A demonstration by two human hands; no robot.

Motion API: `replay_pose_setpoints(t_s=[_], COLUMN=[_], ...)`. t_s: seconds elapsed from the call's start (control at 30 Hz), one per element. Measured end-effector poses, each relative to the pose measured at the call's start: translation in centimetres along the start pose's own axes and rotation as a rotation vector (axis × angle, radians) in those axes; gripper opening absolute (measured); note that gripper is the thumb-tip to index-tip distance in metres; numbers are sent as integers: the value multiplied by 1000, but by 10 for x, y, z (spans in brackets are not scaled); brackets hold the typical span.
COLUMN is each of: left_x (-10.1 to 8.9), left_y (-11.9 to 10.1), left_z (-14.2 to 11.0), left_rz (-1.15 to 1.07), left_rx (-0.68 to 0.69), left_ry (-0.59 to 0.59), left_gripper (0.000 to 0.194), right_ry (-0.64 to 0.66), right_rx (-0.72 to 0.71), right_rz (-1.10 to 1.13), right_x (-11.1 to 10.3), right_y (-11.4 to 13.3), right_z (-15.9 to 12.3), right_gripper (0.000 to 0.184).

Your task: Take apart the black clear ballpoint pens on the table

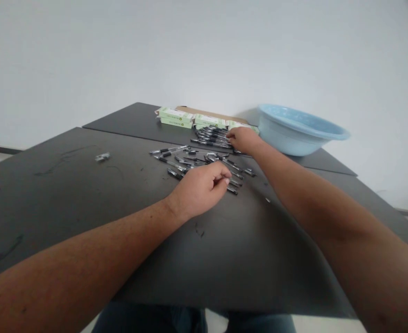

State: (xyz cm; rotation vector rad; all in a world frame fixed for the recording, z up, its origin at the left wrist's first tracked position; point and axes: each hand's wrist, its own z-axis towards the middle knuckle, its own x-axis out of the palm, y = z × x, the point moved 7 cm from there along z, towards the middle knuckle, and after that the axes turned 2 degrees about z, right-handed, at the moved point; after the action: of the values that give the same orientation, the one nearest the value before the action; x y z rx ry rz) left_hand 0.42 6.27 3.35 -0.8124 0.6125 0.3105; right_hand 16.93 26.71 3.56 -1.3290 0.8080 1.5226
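My left hand (pixel 204 187) is curled just in front of a loose heap of pens (pixel 176 162). Its thumb and fingers come together, and whatever they may hold is hidden. Farther back, my right hand (pixel 244 138) reaches to the right end of a row of pens (pixel 211 135) lying roughly side by side. Its bent fingers close on the end of a pen there, though the fingertips are partly covered. The pens are clear-barrelled with black grips and caps, and those in the nearer heap point various ways.
Green and white boxes (pixel 176 118) line up behind the pens, with a brown cardboard piece (pixel 211 113) behind them. A light blue basin (pixel 294 132) stands at the back right. Small clear pieces (pixel 102 157) lie on the left of the dark table (pixel 68 185). A small bit (pixel 268 200) lies near my right forearm.
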Motion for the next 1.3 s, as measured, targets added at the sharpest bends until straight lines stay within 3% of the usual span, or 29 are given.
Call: replay_pose_setpoints(t_s=[0.13,0.27,0.53,0.83,1.07,1.3], left_x=[-2,-4,-8,-7,-6,-6], left_y=[2,6,11,11,12,15], left_z=[1,2,4,3,3,3], left_rz=[2,16,62,62,49,47], left_rx=[-29,-35,-40,-48,-53,-64], left_ry=[-15,-30,-47,-55,-52,-44], left_gripper=[10,13,17,17,17,17], right_ry=[117,211,275,252,178,94], right_rx=[-56,-77,13,39,64,186], right_rz=[38,58,31,93,173,211], right_x=[-10,-11,10,18,-3,-19], right_y=[5,11,9,2,-7,-26], right_z=[-37,-64,-69,-66,-70,-82], right_gripper=[32,38,43,40,31,37])
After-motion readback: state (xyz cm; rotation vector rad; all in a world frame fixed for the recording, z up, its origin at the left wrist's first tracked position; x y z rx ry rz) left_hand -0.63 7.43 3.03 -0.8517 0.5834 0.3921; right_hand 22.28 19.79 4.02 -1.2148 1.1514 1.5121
